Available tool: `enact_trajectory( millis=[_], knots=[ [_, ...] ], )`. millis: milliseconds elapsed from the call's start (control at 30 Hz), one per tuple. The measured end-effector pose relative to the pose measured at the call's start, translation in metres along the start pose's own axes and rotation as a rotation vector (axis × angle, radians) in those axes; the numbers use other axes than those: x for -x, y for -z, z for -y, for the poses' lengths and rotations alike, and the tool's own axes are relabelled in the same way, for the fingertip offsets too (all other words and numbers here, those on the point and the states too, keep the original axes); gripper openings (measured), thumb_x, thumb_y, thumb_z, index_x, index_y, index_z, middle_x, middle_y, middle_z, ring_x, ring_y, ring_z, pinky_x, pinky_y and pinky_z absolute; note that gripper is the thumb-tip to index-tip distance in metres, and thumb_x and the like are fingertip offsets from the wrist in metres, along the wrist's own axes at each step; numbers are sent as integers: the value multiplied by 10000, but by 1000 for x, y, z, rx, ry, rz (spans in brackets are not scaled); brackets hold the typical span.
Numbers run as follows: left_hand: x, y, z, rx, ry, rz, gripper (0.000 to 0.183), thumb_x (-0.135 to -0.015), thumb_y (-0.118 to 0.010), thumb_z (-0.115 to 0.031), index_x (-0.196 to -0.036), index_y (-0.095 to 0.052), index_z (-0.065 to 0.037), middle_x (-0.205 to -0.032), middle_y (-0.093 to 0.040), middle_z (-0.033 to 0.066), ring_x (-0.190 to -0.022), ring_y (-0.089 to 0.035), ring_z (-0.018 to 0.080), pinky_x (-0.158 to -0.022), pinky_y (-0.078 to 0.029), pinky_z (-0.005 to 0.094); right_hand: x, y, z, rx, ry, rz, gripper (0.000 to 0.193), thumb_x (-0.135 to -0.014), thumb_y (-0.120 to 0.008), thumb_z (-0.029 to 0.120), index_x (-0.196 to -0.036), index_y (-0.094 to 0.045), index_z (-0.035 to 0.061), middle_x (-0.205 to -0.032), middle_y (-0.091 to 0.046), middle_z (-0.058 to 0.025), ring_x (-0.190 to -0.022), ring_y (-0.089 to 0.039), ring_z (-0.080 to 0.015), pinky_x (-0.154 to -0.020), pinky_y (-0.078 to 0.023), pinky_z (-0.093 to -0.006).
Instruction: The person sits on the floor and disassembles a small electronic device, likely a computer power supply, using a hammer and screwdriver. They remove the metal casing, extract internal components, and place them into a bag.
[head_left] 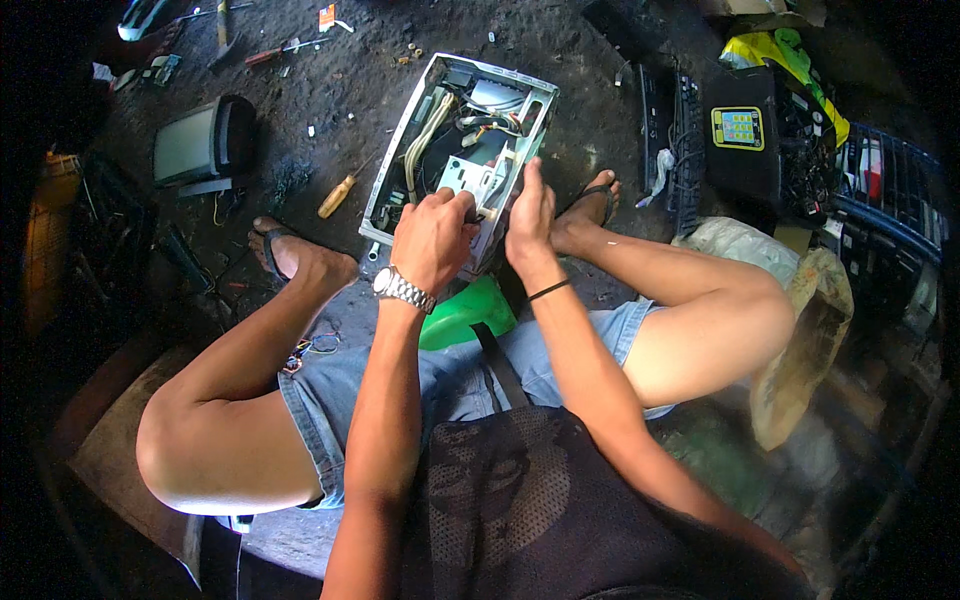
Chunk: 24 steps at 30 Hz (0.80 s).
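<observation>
Gripping hands (480, 225) on gutted grey computer case (455, 150)

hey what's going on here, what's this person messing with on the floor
A person sits low with knees apart over an opened metal computer case lying on the dirty floor, its cables and parts exposed. Both hands are at the near end of the case: the left hand, with a wristwatch, grips a pale component inside, and the right hand presses against the same end. A yellow-handled screwdriver lies on the floor to the left, apart from the case. More electronic scrap sits around.
</observation>
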<state>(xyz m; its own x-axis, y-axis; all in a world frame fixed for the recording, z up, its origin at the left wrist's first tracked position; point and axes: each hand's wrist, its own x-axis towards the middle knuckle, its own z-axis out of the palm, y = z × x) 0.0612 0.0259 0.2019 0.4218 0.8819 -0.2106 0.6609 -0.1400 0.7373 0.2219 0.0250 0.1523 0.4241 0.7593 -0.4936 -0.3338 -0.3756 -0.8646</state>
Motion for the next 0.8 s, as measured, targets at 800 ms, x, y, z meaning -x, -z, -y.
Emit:
enact_trajectory(
  millis=[800],
  knots=[
    [14, -26, -4, -155, -317, -306, 158, -752, -691, -52, -902, -669, -98, -945, -622, 58, -912, -594, 284, -791, -439, 404, 61, 22, -12, -151, -200, -3, 381, -1004, -700, 335, -1116, -752, -26, -1057, -726, -21, -935, -611, -98, -847, -495, -288]
  ],
)
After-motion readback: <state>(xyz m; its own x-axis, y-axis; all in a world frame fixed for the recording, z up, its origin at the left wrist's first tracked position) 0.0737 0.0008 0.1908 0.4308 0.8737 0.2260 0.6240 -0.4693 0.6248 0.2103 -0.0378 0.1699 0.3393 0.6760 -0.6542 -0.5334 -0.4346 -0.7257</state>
